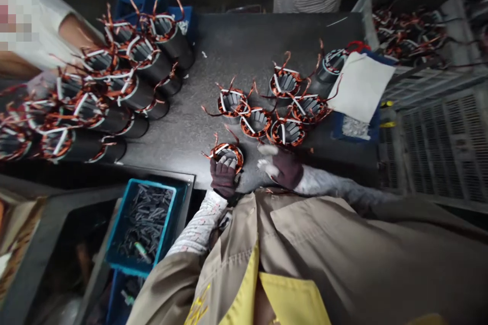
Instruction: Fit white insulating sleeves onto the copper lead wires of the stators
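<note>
My left hand (224, 176), in a dark glove with pale fingertips, grips the near rim of a motor stator (238, 155) with copper windings and white sleeving. Its fingertips reach into the bore, and the thumb is partly hidden. To the right, my right hand (284, 166) wears the same kind of glove. Its fingers are apart and point left, with nothing seen between them. Just beyond that hand stands a second stator (288, 133), in a group with several others such as the stator (256, 123) and the stator (232, 102).
Many stators (143, 53) crowd the table's left side, where a co-worker's arm (82, 33) reaches in. A teal bin (171, 213) of dark strips sits below the table edge. On the right are a blue bin (337, 129) under white paper (362, 86) and a crate (368, 15) of stators.
</note>
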A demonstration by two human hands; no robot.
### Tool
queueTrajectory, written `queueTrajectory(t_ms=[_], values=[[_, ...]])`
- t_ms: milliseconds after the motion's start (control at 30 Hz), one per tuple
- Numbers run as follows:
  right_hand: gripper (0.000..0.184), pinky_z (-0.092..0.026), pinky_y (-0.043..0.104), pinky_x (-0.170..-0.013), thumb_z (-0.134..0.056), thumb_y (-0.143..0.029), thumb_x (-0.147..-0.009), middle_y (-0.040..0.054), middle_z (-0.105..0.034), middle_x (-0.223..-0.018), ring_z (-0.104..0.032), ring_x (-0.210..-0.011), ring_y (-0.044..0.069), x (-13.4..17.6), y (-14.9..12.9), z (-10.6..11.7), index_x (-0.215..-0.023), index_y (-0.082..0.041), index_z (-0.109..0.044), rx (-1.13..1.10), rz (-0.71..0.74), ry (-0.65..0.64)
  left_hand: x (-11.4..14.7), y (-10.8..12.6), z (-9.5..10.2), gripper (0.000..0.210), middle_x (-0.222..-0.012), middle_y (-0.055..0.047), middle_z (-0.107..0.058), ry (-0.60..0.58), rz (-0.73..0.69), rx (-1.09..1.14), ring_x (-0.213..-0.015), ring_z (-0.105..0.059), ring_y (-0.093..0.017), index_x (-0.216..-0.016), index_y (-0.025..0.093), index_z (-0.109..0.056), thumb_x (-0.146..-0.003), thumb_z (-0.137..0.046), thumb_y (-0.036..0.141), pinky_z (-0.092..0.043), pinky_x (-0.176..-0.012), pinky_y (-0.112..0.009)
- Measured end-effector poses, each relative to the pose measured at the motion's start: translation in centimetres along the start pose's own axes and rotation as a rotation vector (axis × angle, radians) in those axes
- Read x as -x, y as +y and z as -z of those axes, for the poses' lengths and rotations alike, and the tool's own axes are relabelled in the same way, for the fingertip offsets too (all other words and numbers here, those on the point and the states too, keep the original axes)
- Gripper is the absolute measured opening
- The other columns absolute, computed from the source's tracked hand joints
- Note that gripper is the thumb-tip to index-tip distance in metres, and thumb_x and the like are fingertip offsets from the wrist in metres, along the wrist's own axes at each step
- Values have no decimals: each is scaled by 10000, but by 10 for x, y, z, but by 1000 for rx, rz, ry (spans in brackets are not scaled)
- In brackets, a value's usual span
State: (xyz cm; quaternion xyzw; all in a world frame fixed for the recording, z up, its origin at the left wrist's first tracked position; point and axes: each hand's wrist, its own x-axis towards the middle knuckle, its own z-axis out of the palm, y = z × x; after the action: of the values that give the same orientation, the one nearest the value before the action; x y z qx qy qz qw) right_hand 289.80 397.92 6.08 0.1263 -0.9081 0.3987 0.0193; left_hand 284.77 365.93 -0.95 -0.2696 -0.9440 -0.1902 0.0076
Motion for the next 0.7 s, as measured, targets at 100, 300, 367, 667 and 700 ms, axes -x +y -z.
queueTrajectory(t_ms=[100, 300, 367, 667, 700], values=[[275, -702, 664, -1194, -673, -421, -1107, 130, -916, -1265, -851, -1275, 368, 78, 16, 9, -1048, -383, -939, 79, 125, 43, -25, -8, -9, 526, -1435, -221, -887, 12, -74, 8, -1489, -767, -476, -1455, 219, -858, -1021, -772, 504, -348, -1457, -830], [269, -655, 619, -1284, -761, -483, -1035, 119, -931, -1194, -865, -1200, 368, 70, 42, -12, -830, -347, -872, 109, -53, 48, -104, -16, -4, 614, -1549, -261, -840, -100, -159, -12, -1564, -710, -502, -1545, 176, -827, -1037, -748, 511, -326, -1481, -822], [288, -640, 616, -1308, -741, -474, -1066, 112, -925, -1161, -862, -1183, 343, 48, 47, -18, -863, -323, -879, 138, 35, 118, -131, -17, 1, 626, -1570, -271, -827, -165, -160, -11, -1583, -691, -523, -1547, 160, -823, -1022, -760, 495, -309, -1483, -853], [386, -396, 587, -1468, -660, -403, -1207, 202, -898, -1284, -770, -1350, 335, -65, 44, -12, -1171, -126, -927, 315, -92, 26, -247, -5, 41, 628, -1568, -309, -822, -252, -82, 53, -1601, -678, -537, -1396, 128, -831, -819, -866, 375, -341, -1477, -845], [411, -353, 584, -1484, -654, -396, -1219, 232, -890, -1318, -753, -1392, 346, -83, 39, -7, -1232, -85, -923, 314, -151, -28, -256, -2, 49, 620, -1472, -289, -864, -216, -108, 103, -1520, -738, -497, -1403, 127, -816, -835, -862, 369, -446, -1428, -815]])
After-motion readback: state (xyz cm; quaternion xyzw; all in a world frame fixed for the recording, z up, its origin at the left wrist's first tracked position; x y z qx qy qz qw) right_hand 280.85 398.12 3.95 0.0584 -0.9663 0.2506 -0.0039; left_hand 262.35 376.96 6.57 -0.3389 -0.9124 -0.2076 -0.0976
